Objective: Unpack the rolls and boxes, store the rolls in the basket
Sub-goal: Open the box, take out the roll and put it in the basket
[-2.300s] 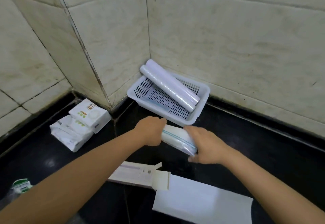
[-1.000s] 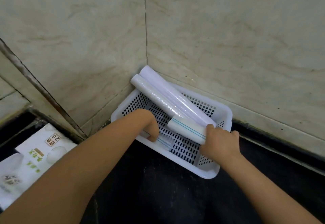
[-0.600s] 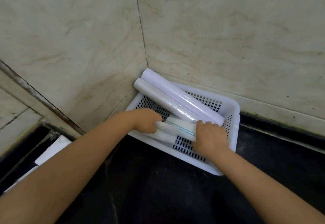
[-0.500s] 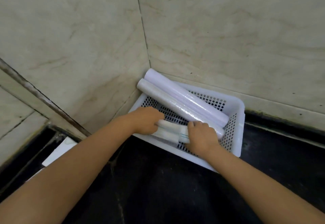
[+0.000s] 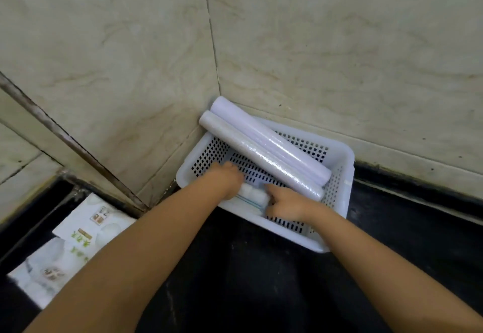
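Both hands close on a short white roll with a thin blue stripe [image 5: 252, 197], one at each end: the left hand [image 5: 227, 181] grips its left end, and the right hand [image 5: 282, 203] holds its right end with a fingertip reaching along its top. Each hand seems to grasp the roll rather than merely rest on it, though the fingers hide the contact. This roll lies low inside the white perforated basket [image 5: 339, 155], against the near wall, its long axis running left to right between the hands. Just behind it lie two longer rolls [image 5: 264, 150], side by side and slanted, their far ends propped over the basket's back corner, where two marble walls [image 5: 339, 45] meet. Judging by this, both hands need only let go and lift straight out. Outside the basket, on the dark floor [image 5: 261, 280] at far left, sit white printed packets [image 5: 70, 244], well apart.
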`<state>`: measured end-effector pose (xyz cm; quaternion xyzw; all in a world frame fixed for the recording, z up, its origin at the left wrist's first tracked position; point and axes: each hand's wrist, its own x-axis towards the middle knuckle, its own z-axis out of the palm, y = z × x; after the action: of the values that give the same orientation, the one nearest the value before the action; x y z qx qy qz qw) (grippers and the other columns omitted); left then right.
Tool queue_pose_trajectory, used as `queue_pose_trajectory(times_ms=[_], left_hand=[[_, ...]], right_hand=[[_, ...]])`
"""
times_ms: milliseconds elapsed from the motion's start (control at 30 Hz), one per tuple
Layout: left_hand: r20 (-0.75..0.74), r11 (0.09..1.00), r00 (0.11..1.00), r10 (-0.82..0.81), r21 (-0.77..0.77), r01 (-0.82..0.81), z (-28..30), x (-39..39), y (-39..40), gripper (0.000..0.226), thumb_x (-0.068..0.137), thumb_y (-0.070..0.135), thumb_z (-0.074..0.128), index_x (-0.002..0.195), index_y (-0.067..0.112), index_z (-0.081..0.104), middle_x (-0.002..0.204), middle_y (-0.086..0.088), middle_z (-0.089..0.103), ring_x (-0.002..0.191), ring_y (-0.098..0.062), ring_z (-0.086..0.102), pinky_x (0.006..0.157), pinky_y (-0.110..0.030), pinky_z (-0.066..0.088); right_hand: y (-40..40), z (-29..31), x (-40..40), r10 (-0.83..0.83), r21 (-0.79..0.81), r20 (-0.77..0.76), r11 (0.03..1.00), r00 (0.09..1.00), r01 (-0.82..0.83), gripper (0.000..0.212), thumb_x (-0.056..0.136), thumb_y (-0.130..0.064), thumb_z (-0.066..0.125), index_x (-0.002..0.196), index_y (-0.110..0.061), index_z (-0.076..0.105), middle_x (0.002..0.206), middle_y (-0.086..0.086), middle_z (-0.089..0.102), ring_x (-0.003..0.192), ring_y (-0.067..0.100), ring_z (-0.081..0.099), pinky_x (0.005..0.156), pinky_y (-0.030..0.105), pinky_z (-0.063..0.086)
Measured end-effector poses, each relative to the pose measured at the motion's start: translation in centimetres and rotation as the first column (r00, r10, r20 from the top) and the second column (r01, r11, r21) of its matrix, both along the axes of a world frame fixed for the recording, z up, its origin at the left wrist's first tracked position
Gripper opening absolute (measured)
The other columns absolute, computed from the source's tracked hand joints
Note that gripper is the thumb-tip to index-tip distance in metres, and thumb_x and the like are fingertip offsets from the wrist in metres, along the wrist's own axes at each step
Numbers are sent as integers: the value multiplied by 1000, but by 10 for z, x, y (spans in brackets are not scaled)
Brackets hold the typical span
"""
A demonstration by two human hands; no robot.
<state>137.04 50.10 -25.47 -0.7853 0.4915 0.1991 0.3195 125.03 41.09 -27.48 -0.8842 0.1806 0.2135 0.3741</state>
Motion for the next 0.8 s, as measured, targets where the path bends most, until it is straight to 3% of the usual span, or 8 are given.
queue_pose_trajectory(times_ms=[100, 267, 400, 533, 667, 800], left_hand=[[73, 998, 997, 8, -59, -3, 13, -7, 2, 44, 93, 6, 41, 137, 6, 35, 143, -15, 35, 132, -30, 31, 110, -47, 27], [272, 979, 962, -31, -184, 84, 44, -58, 24, 37, 91, 13, 52, 127, 7, 46, 130, -13, 47, 119, -28, 45, 98, -38, 38], [189, 938, 980, 54, -345, 15, 52, -115, 72, 27, 92, 14, 48, 119, 8, 50, 123, -13, 53, 111, -28, 51, 81, -35, 41], [71, 932, 980, 184, -330, -151, 45, -165, 129, 35, 91, 15, 46, 126, 11, 46, 121, -12, 51, 110, -29, 50, 74, -35, 40], [-53, 907, 955, 293, -301, -295, 32, -204, 185, 49, 86, 11, 51, 133, 13, 41, 130, -10, 47, 119, -28, 45, 88, -38, 46], [-226, 914, 918, 327, -171, -368, 15, -227, 218, 76, 83, 16, 58, 146, 13, 17, 153, -11, 19, 140, -28, 20, 112, -41, 31]], right_hand=[[2, 10, -17, 58, -156, 61, 987, 996, -48, 55, 86, -7, 53, 137, -3, 31, 136, 18, 45, 118, 28, 48, 100, 35, 42], [10, 32, -62, 87, -258, 242, 966, 966, -22, 37, 90, -8, 50, 126, 0, 50, 133, 19, 50, 120, 30, 47, 96, 26, 34], [30, 42, -108, 169, -338, 403, 941, 899, -25, 30, 89, -4, 50, 118, 3, 57, 119, 22, 59, 111, 31, 53, 95, 32, 38], [55, 45, -161, 283, -364, 479, 925, 831, -106, 26, 86, 0, 53, 110, 6, 61, 113, 24, 62, 106, 34, 56, 92, 34, 41], [67, 41, -215, 343, -364, 422, 912, 839, -190, 24, 86, -3, 55, 107, 4, 63, 114, 21, 62, 109, 30, 56, 96, 32, 41], [81, 36, -273, 324, -315, 318, 923, 891, -223, 27, 89, -16, 56, 112, -3, 63, 115, 13, 64, 107, 24, 57, 93, 23, 38]])
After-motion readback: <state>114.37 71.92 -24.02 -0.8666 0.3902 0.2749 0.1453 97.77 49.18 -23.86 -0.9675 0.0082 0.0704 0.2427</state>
